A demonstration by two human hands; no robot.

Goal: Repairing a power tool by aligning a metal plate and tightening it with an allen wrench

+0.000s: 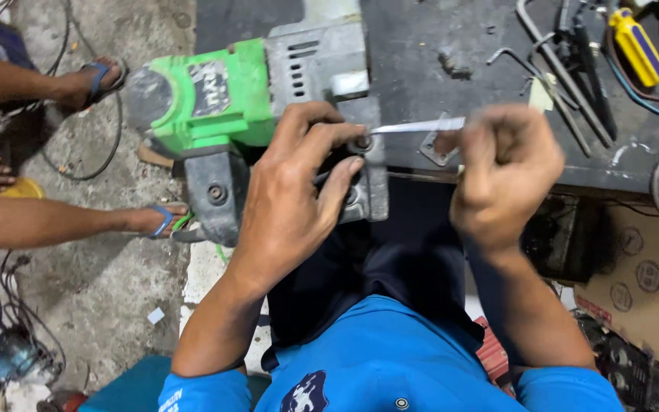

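Bracing the green and grey power tool (pixel 268 114) at the near edge of the bench (pixel 451 46), the left hand (pixel 299 191) is spread over its grey housing, fingers curled around the part by a round fitting (pixel 361 143). The right hand (pixel 505 172) is closed in a fist on the handle end of a slim metal tool (pixel 421 126), whose tip is laid against that fitting; the fist is blurred, so the exact grip cannot be told. For this step to go well, the tool should probably be kept in line with the fitting, and the housing pressed firmly down so that it is not rocked off the bench edge. Farther back, bent hex keys (pixel 543 53) and a yellow-handled tool (pixel 638 46) are spread on the bench. At the left, another person's sandalled feet (pixel 97 80) are seen on the concrete floor (pixel 116 282).
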